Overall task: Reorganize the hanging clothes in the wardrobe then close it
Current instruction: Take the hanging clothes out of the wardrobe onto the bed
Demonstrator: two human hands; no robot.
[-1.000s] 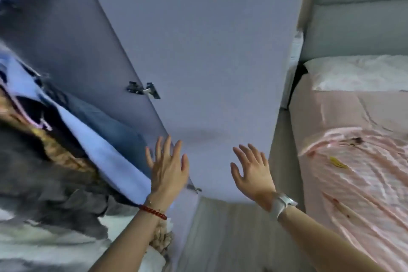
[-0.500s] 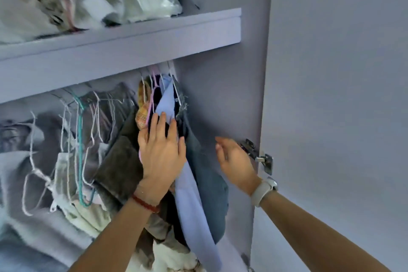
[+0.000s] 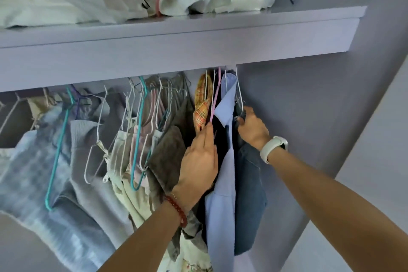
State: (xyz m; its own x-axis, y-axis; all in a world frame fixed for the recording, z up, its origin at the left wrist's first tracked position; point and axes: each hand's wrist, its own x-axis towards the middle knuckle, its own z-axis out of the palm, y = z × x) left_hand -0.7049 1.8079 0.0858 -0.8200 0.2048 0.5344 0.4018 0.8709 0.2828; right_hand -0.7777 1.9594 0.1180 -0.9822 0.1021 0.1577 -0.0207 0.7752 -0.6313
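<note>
Left hand (image 3: pixel 199 161) presses flat between the hanging clothes to part them, while right hand (image 3: pixel 251 127) grips the jeans (image 3: pixel 249 194) to shift them

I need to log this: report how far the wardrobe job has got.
Done: nothing visibly finished; clothes hang bunched. In hand: left hand parts garments beside the light blue shirt; right hand grips the denim garment. Left: spacing the hangers, closing the wardrobe.

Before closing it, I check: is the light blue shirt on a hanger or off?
On: the light blue shirt hangs by its collar under the shelf.
</note>
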